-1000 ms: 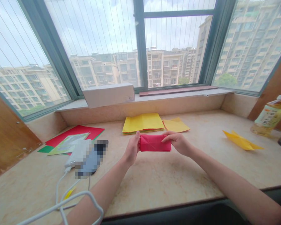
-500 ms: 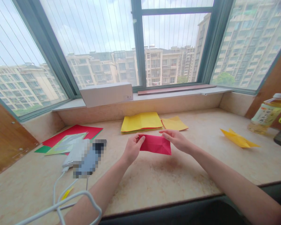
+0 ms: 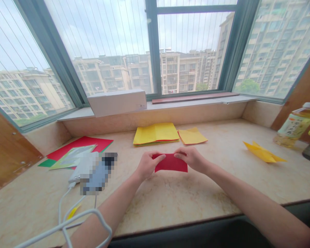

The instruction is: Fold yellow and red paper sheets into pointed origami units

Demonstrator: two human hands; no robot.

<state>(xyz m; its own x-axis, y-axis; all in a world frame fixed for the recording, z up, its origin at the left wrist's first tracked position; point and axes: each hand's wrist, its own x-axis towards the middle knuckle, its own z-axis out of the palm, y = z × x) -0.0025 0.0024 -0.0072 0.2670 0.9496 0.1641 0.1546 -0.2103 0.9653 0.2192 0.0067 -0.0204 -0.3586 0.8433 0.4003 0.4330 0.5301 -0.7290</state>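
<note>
A folded sheet of red paper [image 3: 171, 164] hangs between my two hands, a little above the counter. My left hand [image 3: 147, 164] pinches its upper left edge, thumb lying on the near face. Close to the upper right corner, my right hand [image 3: 191, 157] grips the same edge between thumb and fingers. The fingers behind the paper are mostly hidden. Beyond my hands lie a stack of yellow paper [image 3: 156, 134] and a smaller orange-yellow sheet [image 3: 193, 136]. A folded yellow paper piece [image 3: 263, 152] rests farther right.
On the left are red and green sheets [image 3: 80, 146], a white power bank [image 3: 84, 168], a blurred-out phone [image 3: 99, 175] and a white cable [image 3: 85, 215]. A drink bottle [image 3: 296, 124] stands at the right. A white box [image 3: 117, 103] sits on the window ledge.
The red paper has been turned in my hands: its creased face showed before, and a plain darker face shows now. Both hands have shifted their grip to its upper edge.
</note>
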